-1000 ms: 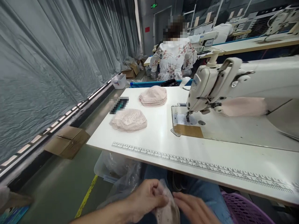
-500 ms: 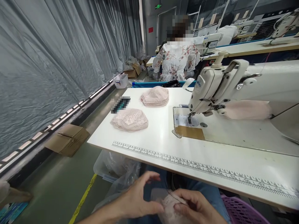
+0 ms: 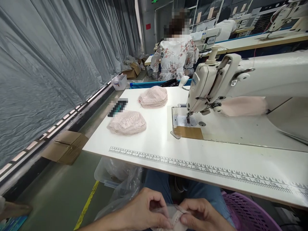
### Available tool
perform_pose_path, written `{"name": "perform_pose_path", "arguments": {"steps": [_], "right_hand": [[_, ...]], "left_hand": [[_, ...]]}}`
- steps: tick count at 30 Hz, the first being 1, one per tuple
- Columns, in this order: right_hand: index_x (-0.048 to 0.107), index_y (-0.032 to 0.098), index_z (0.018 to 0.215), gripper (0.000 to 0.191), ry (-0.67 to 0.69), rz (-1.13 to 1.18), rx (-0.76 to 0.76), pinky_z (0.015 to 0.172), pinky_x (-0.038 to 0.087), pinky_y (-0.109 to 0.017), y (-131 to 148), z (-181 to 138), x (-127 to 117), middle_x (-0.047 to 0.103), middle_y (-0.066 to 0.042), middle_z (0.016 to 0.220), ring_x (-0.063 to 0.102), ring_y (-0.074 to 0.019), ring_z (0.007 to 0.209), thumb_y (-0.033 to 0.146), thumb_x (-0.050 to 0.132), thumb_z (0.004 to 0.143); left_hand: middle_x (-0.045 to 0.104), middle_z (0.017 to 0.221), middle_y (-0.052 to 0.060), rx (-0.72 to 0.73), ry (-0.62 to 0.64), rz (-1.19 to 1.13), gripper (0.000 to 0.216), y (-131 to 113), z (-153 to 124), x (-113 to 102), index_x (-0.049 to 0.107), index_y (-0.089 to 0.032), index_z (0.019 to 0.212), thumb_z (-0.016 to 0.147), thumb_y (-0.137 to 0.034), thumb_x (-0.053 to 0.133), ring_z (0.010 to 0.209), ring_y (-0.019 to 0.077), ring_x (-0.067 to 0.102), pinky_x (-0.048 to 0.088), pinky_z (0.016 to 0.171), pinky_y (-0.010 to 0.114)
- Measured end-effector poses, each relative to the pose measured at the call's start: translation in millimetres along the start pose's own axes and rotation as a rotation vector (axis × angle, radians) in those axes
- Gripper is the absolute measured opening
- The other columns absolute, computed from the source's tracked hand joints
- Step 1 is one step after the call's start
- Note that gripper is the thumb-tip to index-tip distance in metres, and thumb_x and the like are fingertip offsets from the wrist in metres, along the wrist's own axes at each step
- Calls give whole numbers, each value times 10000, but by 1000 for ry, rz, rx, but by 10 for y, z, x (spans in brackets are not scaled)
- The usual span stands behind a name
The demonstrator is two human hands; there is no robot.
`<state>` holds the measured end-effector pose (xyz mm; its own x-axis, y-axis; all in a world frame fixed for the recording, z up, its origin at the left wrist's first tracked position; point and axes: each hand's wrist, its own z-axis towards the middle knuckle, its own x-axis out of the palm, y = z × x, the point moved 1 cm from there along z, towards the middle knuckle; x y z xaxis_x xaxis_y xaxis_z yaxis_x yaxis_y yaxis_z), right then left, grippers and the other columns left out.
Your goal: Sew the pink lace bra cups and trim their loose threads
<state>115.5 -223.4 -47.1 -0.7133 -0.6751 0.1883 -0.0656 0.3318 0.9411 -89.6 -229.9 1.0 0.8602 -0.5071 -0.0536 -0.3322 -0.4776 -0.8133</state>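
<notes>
Your left hand (image 3: 161, 214) and right hand (image 3: 190, 214) both pinch the pale lace piece (image 3: 177, 219) over your lap (image 3: 204, 189), below bench (image 3: 156, 144) level, probably to steady it. Left of the sewing machine (image 3: 204, 85), a lace stack (image 3: 127, 123) and a pink stack (image 3: 154, 97) sit apart, presumably against mixing.

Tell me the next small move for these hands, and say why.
I'd gently spread the pale pink lace piece between both hands. The right hand pinches its edge and the left hand curls against it, so together they could probably open it out. The fingers cover much of the fabric, making it hard to check as held.
</notes>
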Motion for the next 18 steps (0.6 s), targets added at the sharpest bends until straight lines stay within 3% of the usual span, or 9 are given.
{"name": "perform_pose_path", "arguments": {"steps": [5,9,14,18], "right_hand": [[702,134,728,409,7,8,-10,558,284,-234,-12,-10,-4,449,27,608,357,-101,594,540,671,771],[674,142,710,422,-4,62,-5,556,287,-229,-38,-28,-47,438,33,604,346,-94,586,556,652,785],[662,148,703,414,4,105,42,546,298,-222,-71,-67,-98,446,36,589,355,-89,565,555,663,779],[682,167,714,390,-24,114,68,600,350,-235,-37,-130,-126,523,14,633,430,-115,611,547,652,794]], "left_hand": [[569,598,-13,75,-25,108,148,-25,-2,6,743,-121,699,688,-262,698,571,93,452,322,523,182],[595,609,2,106,17,159,255,-8,-12,-16,755,-116,780,788,-337,628,577,101,471,349,553,189],[581,618,-7,82,107,142,361,54,-13,-51,766,-136,794,641,-463,776,601,103,446,343,549,186],[648,693,20,79,114,109,339,47,-16,-55,775,-153,826,717,-470,722,650,123,523,408,616,197]]}}
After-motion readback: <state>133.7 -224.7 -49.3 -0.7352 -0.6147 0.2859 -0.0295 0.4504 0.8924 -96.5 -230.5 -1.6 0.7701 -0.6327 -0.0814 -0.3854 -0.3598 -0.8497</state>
